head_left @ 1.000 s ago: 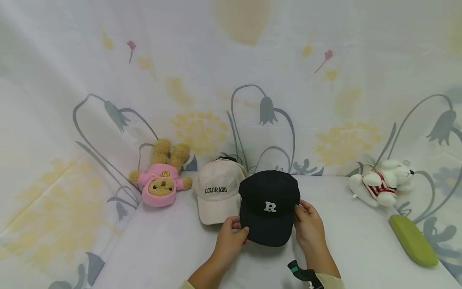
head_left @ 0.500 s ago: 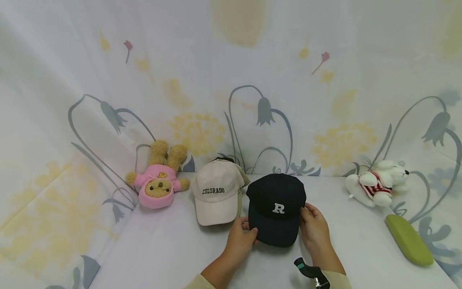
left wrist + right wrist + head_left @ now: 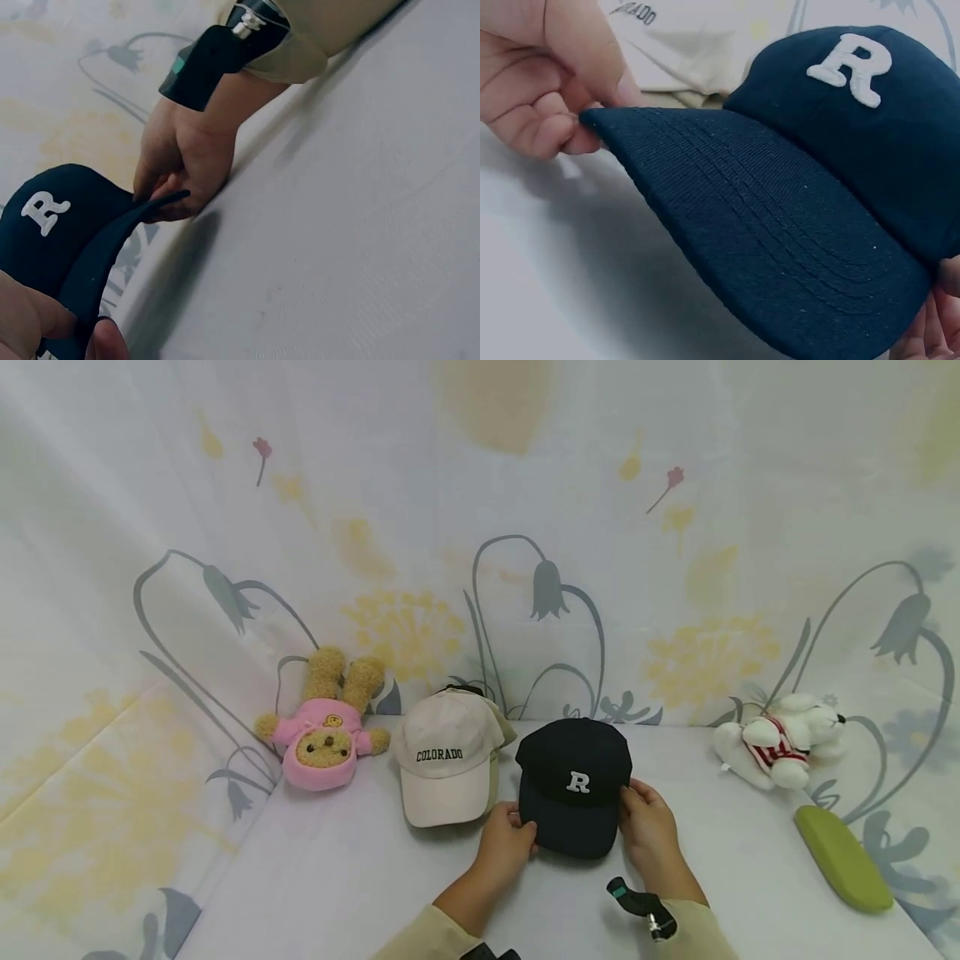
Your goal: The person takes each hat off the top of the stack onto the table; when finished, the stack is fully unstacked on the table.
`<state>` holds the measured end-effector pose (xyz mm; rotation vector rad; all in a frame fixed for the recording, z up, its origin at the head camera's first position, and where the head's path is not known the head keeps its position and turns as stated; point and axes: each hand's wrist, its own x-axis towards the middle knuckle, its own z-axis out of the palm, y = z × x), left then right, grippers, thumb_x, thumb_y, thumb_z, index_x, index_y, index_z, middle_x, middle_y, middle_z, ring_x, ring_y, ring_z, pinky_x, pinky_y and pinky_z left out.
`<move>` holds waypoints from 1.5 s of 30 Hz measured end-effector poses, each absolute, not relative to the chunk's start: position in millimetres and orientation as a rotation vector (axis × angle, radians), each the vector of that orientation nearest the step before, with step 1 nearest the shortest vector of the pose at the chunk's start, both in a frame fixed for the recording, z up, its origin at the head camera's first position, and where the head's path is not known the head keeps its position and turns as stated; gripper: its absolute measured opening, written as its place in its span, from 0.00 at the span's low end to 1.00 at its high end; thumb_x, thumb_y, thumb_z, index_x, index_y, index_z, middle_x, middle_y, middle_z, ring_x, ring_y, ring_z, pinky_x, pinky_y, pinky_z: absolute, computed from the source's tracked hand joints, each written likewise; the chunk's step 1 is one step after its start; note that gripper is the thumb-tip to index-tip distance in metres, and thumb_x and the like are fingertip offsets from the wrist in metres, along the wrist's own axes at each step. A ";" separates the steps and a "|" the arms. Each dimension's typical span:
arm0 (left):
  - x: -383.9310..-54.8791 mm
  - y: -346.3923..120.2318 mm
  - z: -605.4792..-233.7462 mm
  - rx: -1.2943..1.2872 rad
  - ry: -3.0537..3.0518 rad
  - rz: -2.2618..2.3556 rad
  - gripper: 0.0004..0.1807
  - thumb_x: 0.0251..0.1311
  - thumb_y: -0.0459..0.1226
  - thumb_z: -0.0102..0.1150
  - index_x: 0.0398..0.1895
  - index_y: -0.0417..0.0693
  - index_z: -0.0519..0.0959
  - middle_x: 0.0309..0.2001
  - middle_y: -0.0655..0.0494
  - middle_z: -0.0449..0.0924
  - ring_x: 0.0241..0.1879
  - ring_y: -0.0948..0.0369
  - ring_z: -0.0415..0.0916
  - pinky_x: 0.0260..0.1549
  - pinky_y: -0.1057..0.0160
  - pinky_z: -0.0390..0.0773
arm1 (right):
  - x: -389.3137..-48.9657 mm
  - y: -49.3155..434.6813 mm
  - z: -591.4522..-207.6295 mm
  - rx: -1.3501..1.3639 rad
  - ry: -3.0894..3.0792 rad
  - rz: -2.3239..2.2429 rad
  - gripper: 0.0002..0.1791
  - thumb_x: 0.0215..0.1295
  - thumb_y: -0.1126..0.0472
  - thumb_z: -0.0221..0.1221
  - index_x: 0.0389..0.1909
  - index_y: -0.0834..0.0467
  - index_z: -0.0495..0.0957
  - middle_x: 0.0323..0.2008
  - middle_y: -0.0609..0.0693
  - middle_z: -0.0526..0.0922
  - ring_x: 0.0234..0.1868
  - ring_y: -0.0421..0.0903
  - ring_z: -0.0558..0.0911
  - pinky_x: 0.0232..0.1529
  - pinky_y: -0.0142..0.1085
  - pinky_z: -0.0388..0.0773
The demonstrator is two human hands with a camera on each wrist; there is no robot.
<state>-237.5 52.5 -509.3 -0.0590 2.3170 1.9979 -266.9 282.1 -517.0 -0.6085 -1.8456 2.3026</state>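
Observation:
A dark navy baseball cap [image 3: 573, 768] with a white letter R faces me, held between both hands. My left hand [image 3: 506, 843] pinches the left edge of its brim, thumb on top and fingers beneath. On the opposite side my right hand [image 3: 654, 835] grips the cap where brim and crown meet. In the right wrist view the stitched brim [image 3: 757, 217] slants down, with a shadow on the white surface under it. Just left of the navy cap stands a cream cap [image 3: 444, 760] lettered COLORADO, with an olive-coloured cap [image 3: 495, 781] showing behind it.
A teddy bear in a pink hoodie [image 3: 324, 739] lies at the back left, head toward me. At the back right lies a white plush dog [image 3: 783, 743] in red stripes, with a green oblong case [image 3: 843, 858] in front of it. A patterned curtain [image 3: 480, 527] hangs behind.
Both hands have carried the navy cap to the right, away from the cream cap, uncovering the cream cap's right side. The head view has shifted slightly.

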 end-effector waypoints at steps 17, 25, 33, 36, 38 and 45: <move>-261.6 65.4 -514.9 -0.137 2.462 1.874 0.19 0.68 0.30 0.61 0.59 0.28 0.74 0.41 0.46 0.76 0.25 0.64 0.82 0.29 0.65 0.81 | -312.2 286.1 -517.4 -0.606 -1.873 2.234 0.20 0.80 0.64 0.53 0.67 0.65 0.69 0.39 0.37 0.80 0.41 0.31 0.80 0.43 0.25 0.79; -266.6 72.9 -516.8 -0.180 2.569 1.817 0.21 0.68 0.31 0.63 0.60 0.27 0.76 0.43 0.42 0.83 0.25 0.62 0.85 0.29 0.64 0.84 | -323.2 283.5 -516.1 -0.744 -2.020 2.091 0.24 0.78 0.65 0.53 0.70 0.68 0.71 0.64 0.63 0.76 0.54 0.45 0.78 0.36 0.21 0.76; -264.3 77.0 -523.6 -0.155 2.695 1.745 0.18 0.65 0.32 0.64 0.55 0.27 0.80 0.25 0.52 0.83 0.18 0.64 0.81 0.25 0.67 0.80 | -320.5 280.5 -523.9 -0.818 -2.048 1.973 0.22 0.76 0.66 0.54 0.67 0.70 0.74 0.66 0.68 0.76 0.61 0.55 0.76 0.44 0.27 0.77; -265.7 76.1 -521.9 -0.124 2.725 1.727 0.19 0.64 0.32 0.64 0.54 0.26 0.80 0.25 0.51 0.82 0.21 0.62 0.81 0.28 0.65 0.82 | -320.4 278.1 -522.3 -0.817 -2.083 1.921 0.22 0.77 0.65 0.54 0.67 0.69 0.75 0.67 0.68 0.75 0.66 0.59 0.75 0.62 0.42 0.77; -266.3 75.6 -519.3 -0.114 2.726 1.726 0.19 0.63 0.31 0.65 0.54 0.26 0.81 0.30 0.48 0.84 0.28 0.59 0.83 0.33 0.61 0.85 | -320.4 276.6 -520.2 -0.815 -2.102 1.890 0.23 0.77 0.65 0.53 0.68 0.69 0.74 0.69 0.68 0.73 0.71 0.62 0.72 0.70 0.51 0.71; -267.1 77.2 -521.4 -0.137 2.777 1.701 0.23 0.61 0.32 0.69 0.56 0.26 0.80 0.47 0.37 0.85 0.52 0.45 0.83 0.52 0.49 0.84 | -321.1 275.2 -518.9 -0.836 -2.103 1.817 0.22 0.76 0.64 0.55 0.66 0.68 0.76 0.67 0.68 0.75 0.67 0.62 0.74 0.68 0.51 0.73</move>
